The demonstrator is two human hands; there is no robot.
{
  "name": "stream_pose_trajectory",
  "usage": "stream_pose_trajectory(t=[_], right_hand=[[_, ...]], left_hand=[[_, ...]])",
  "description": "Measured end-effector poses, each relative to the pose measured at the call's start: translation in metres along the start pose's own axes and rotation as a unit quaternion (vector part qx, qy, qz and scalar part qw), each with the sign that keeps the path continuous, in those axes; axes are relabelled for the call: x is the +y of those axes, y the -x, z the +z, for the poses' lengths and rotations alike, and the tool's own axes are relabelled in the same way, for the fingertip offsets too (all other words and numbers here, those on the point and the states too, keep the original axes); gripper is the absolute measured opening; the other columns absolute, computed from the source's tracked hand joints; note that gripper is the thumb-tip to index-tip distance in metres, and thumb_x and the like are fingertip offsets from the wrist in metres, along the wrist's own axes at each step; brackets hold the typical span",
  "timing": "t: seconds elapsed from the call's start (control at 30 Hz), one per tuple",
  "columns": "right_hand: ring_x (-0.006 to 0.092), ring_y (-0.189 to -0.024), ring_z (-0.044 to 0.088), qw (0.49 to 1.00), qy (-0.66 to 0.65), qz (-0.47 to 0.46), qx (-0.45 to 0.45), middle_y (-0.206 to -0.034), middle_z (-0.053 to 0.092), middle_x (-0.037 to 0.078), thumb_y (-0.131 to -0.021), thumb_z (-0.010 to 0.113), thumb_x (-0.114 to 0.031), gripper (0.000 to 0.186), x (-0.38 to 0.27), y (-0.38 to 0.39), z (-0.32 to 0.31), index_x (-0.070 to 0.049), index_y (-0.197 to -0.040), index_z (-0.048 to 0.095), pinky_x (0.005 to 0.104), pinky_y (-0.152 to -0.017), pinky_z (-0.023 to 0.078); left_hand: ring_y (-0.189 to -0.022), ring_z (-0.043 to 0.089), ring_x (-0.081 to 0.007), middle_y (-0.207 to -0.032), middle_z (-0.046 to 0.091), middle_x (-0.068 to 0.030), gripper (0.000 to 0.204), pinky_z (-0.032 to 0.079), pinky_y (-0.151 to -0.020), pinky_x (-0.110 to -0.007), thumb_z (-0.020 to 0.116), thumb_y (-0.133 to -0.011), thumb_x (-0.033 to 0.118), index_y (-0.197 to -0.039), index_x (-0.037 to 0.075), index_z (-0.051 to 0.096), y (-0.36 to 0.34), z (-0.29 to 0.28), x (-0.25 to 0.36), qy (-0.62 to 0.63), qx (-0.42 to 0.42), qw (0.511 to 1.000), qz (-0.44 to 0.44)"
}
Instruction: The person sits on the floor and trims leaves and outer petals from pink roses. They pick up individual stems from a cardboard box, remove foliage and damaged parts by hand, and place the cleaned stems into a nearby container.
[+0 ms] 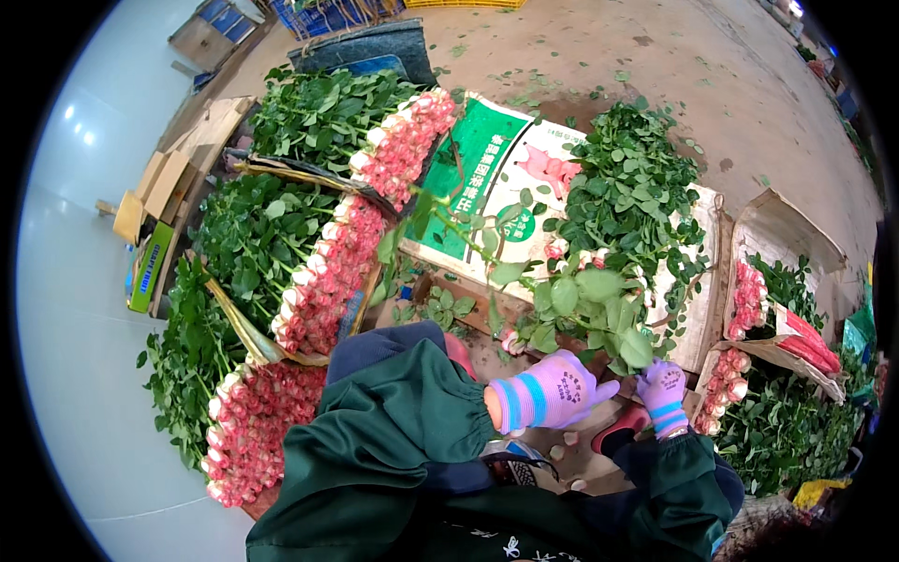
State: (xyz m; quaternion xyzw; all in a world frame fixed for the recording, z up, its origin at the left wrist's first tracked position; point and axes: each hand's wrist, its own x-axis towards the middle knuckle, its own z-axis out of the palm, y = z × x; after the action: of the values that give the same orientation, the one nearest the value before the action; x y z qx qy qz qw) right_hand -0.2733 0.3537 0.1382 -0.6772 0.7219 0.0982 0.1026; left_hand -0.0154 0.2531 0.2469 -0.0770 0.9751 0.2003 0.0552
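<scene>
Both my hands wear lilac gloves with blue-striped cuffs. Below the table's near edge, my left hand (552, 389) points right, its index finger stretched out and thumb apart; nothing shows in it. Close on its right, my right hand (662, 386) has its fingers closed at the lower end of a leafy rose stem (599, 304), though the exact grip is partly behind leaves. The stem's leaves are smeared by motion and rise in front of the table. A pink-white rose bloom (511, 341) hangs just above my left hand. A heap of leafy roses (623, 178) lies on the table behind.
A printed green-and-white sheet (492, 155) covers the low table. Bundled pink-white roses (328, 272) stand in a long row at left, split by wrapping. More wrapped bundles (749, 300) stand at right. Cardboard pieces (169, 183) lean near the wall. Fallen leaves dot the floor (674, 47).
</scene>
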Motion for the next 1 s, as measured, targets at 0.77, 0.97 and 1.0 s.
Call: stream_pose_trajectory(t=[0.77, 0.97, 1.0], right_hand=[[0.0299, -0.08, 0.068, 0.998, 0.014, -0.053, -0.011, -0.083, 0.069, 0.006, -0.082, 0.055, -0.017, 0.012, -0.116, -0.056, 0.1, -0.013, -0.089, 0.063, 0.0451, -0.068, 0.049], [0.0266, -0.063, 0.065, 0.996, -0.061, -0.055, -0.044, -0.066, 0.066, 0.006, -0.079, 0.055, -0.023, 0.016, -0.134, -0.051, 0.125, -0.019, -0.068, 0.067, 0.0445, -0.05, 0.046], [0.025, -0.07, 0.068, 0.995, -0.057, -0.007, -0.083, -0.074, 0.069, 0.005, -0.081, 0.056, -0.019, 0.016, -0.138, -0.055, 0.111, -0.018, -0.077, 0.071, 0.042, -0.054, 0.048]], left_hand=[[-0.056, 0.062, -0.0241, -0.067, 0.062, -0.0063, 0.043, 0.044, -0.049, -0.038, 0.05, -0.091, 0.023, -0.132, 0.009, 0.048, 0.023, 0.015, -0.012, -0.001, 0.018, 1.0, -0.02], [-0.065, 0.064, -0.0286, -0.077, 0.065, -0.0103, 0.05, 0.048, -0.058, -0.042, 0.056, -0.09, 0.036, -0.133, 0.013, 0.047, 0.02, 0.004, -0.009, 0.023, -0.085, 0.994, -0.067], [-0.065, 0.064, -0.0282, -0.074, 0.065, -0.01, 0.049, 0.047, -0.058, -0.041, 0.055, -0.09, 0.035, -0.132, 0.011, 0.049, 0.02, 0.004, -0.01, 0.02, -0.077, 0.995, -0.058]])
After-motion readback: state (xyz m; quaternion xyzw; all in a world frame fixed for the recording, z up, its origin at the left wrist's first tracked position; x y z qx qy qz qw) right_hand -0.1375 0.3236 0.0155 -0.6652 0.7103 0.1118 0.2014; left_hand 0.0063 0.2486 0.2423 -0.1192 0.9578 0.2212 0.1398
